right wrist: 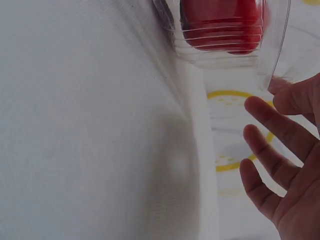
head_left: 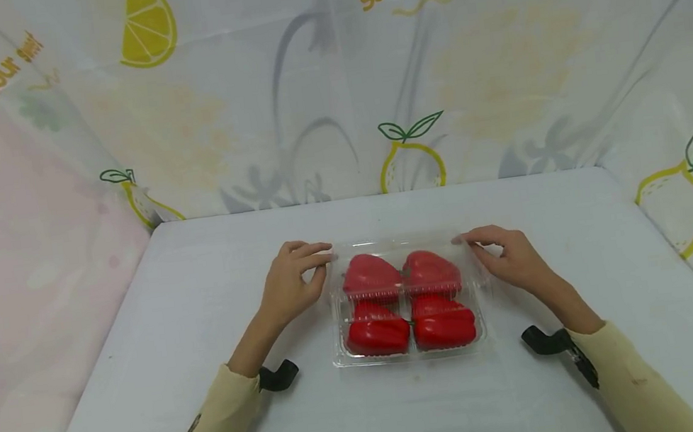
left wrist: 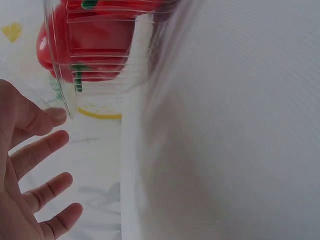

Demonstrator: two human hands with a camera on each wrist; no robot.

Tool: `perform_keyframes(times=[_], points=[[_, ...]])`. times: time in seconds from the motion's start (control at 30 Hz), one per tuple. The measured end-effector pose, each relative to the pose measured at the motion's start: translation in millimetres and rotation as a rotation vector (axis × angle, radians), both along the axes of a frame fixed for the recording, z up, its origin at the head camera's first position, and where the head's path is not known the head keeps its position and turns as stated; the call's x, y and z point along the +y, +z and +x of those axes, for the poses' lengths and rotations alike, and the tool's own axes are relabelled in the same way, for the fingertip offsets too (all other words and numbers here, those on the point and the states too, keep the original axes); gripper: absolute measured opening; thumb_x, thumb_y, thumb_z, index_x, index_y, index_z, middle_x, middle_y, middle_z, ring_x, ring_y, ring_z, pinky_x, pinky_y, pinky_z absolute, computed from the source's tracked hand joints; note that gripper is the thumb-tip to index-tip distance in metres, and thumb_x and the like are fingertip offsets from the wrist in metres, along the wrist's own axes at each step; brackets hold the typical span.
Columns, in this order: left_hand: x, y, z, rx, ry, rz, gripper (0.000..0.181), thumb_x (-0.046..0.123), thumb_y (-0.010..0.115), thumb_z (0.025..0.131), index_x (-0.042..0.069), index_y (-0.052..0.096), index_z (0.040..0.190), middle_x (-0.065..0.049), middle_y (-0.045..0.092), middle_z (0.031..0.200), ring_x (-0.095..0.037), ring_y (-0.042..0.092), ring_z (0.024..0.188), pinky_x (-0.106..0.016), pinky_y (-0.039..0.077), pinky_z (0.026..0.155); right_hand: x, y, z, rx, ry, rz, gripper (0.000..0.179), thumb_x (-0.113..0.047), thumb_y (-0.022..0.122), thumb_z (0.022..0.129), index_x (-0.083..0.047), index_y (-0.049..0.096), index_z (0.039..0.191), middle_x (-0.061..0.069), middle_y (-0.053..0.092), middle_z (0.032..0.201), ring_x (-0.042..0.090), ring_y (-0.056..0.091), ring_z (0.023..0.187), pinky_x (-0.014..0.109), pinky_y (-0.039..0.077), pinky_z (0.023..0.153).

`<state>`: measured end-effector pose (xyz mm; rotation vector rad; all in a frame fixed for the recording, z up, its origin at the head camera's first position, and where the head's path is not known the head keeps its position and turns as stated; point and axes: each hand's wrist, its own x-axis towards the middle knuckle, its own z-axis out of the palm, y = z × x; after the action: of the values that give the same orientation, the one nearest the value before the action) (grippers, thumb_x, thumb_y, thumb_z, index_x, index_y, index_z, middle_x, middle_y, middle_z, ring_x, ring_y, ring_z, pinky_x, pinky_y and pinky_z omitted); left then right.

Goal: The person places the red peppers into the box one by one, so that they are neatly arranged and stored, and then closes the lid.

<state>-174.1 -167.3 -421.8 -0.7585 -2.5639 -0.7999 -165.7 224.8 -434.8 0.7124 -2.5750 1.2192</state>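
Observation:
A clear plastic clamshell box (head_left: 410, 357) sits on the white table with several red bell peppers (head_left: 378, 333) in two rows inside. Its transparent lid (head_left: 394, 243) covers the back row in the head view; its exact tilt is hard to tell. At the lid's left edge, my left hand (head_left: 296, 282) pinches the rim between thumb and index finger, the other fingers spread loose in the left wrist view. My right hand (head_left: 508, 254) pinches the opposite edge, and one fingertip (right wrist: 279, 84) shows beside the plastic in the right wrist view.
The white table (head_left: 202, 296) extends around the box. Behind it hangs a white curtain (head_left: 340, 103) printed with lemons and lettering, and a pinkish cloth (head_left: 33, 280) hangs on the left. Dark wrist mounts (head_left: 280, 376) stick out from both sleeves.

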Motion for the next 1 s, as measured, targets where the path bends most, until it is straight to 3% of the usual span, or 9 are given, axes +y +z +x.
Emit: perform_keyframes(times=[0.13, 0.23, 0.37, 0.5, 0.8, 0.9, 1.0], points=[[-5.3, -2.2, 5.6, -0.034, -0.043, -0.024, 0.034, 0.015, 0.051, 0.091, 0.012, 0.076, 0.113, -0.002, 0.067, 0.123, -0.029, 0.054, 0.113, -0.051, 0.048, 0.086, 4, 1.4, 5.3, -0.025, 0.048, 0.009, 0.028, -0.001, 0.058, 0.096, -0.009, 0.071, 0.12, 0.005, 0.07, 0.117, 0.008, 0.059, 0.111, 0.017, 0.042, 0.093], [-8.2, -2.4, 10.0, -0.086, -0.069, -0.062, 0.039, 0.023, 0.05, 0.093, 0.012, 0.07, 0.124, -0.003, 0.063, 0.131, -0.028, 0.051, 0.118, -0.052, 0.046, 0.09, 6, 2.5, 10.7, -0.096, 0.076, 0.026, 0.033, -0.006, 0.056, 0.098, -0.008, 0.065, 0.129, 0.006, 0.065, 0.126, 0.012, 0.056, 0.117, 0.03, 0.045, 0.096], [-10.5, -1.1, 16.0, -0.15, -0.103, -0.131, 0.049, 0.032, 0.054, 0.093, 0.011, 0.06, 0.137, -0.006, 0.055, 0.139, -0.029, 0.049, 0.124, -0.053, 0.045, 0.095, 8, 2.7, 16.2, -0.168, 0.115, 0.078, 0.043, -0.013, 0.057, 0.098, -0.007, 0.054, 0.14, 0.01, 0.057, 0.138, 0.028, 0.053, 0.123, 0.055, 0.045, 0.096], [-12.0, -0.9, 21.6, -0.221, -0.112, -0.174, 0.059, 0.037, 0.054, 0.092, 0.012, 0.049, 0.146, -0.008, 0.049, 0.145, -0.03, 0.045, 0.129, -0.054, 0.043, 0.098, 8, 4.6, 21.4, -0.195, 0.133, 0.141, 0.054, -0.018, 0.061, 0.095, -0.009, 0.047, 0.147, 0.014, 0.055, 0.137, 0.034, 0.052, 0.123, 0.063, 0.042, 0.095], [-13.9, -4.5, 29.0, -0.272, -0.111, -0.157, 0.066, 0.041, 0.053, 0.092, 0.019, 0.039, 0.152, -0.009, 0.045, 0.148, -0.029, 0.042, 0.133, -0.056, 0.042, 0.099, 8, 4.1, 30.4, -0.188, 0.131, 0.185, 0.062, -0.022, 0.062, 0.095, -0.015, 0.039, 0.152, 0.013, 0.057, 0.133, 0.034, 0.052, 0.123, 0.065, 0.042, 0.094], [-13.9, -7.0, 31.3, -0.298, -0.11, -0.125, 0.065, 0.042, 0.054, 0.093, 0.023, 0.036, 0.153, -0.007, 0.045, 0.147, -0.029, 0.041, 0.133, -0.058, 0.042, 0.099, 8, 2.8, 32.8, -0.158, 0.129, 0.154, 0.063, -0.018, 0.064, 0.093, -0.014, 0.04, 0.151, 0.013, 0.058, 0.133, 0.033, 0.055, 0.12, 0.062, 0.045, 0.092], [-13.6, -10.2, 33.2, -0.313, -0.117, -0.054, 0.062, 0.038, 0.056, 0.094, 0.024, 0.038, 0.151, -0.005, 0.052, 0.136, -0.026, 0.047, 0.123, -0.053, 0.046, 0.094, 8, 2.8, 36.2, -0.115, 0.103, 0.129, 0.061, -0.015, 0.067, 0.091, -0.013, 0.044, 0.148, 0.009, 0.062, 0.128, 0.029, 0.059, 0.114, 0.056, 0.05, 0.088]])
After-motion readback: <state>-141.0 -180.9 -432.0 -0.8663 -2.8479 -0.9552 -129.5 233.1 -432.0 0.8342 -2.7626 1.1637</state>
